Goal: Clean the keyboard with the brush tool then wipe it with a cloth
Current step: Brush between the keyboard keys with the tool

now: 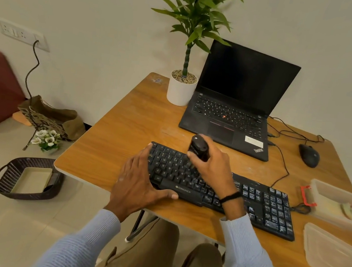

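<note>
1 brush tool (197,147) within right fingers (211,148)

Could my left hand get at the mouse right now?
Probably not easily: the left hand rests on the keyboard, the mouse lies far right, and the right hand gripping the brush tool crosses the path.

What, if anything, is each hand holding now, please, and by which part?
The right hand grips the brush tool around its lower body, top end exposed. The left hand holds nothing; it rests on the left end of the keyboard.
</note>
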